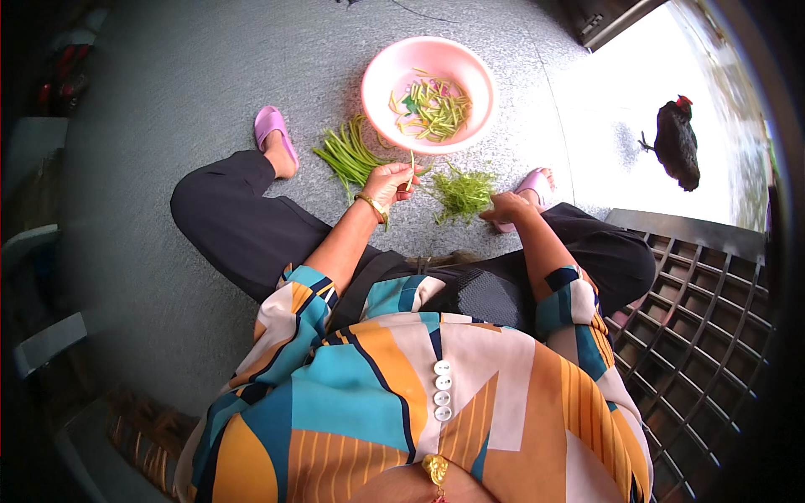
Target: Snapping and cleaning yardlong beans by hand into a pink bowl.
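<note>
My left hand, with a gold bracelet at its wrist, pinches a thin green stem upright just below the rim of a pink plastic basin. Short cut or broken green stems lie in the basin. On the floor beside that hand rests a bunch of long green stems. A heap of fine green scraps lies between my hands. My right hand is at the right edge of this heap, over the slippered foot; its fingers point down and left, and whether they hold anything cannot be seen.
Pink slippers are on both feet on the grey speckled floor. A black chicken stands on the bright ground at the right, beyond the doorway. A metal grid gate is at the lower right. Dark furniture lines the left.
</note>
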